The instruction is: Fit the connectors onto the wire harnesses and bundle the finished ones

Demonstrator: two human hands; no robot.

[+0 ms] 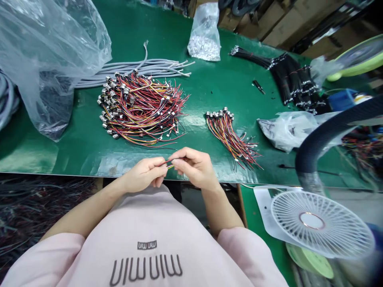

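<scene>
Just over the table's front edge, my left hand (pixel 146 172) and my right hand (pixel 193 165) are pinched close together on one thin wire harness (pixel 169 162). Red, black and yellow wires show in the short gap between the fingers; its ends are hidden in my hands. Beyond them lies a big heap of wire harnesses (pixel 146 107) with round metal connectors at the left and small white plugs among the loose ends. A smaller bunch of the same harnesses (pixel 230 135) rests to the right, connectors pointing away from me.
Grey cables (pixel 134 68) and a large clear plastic bag (pixel 54 48) lie at left. A bag of small parts (pixel 205 36) stands at the back. Black cable bundles (pixel 287 75), a white bag (pixel 291 129), a black hose (pixel 311 147) and a fan (pixel 321 223) occupy the right.
</scene>
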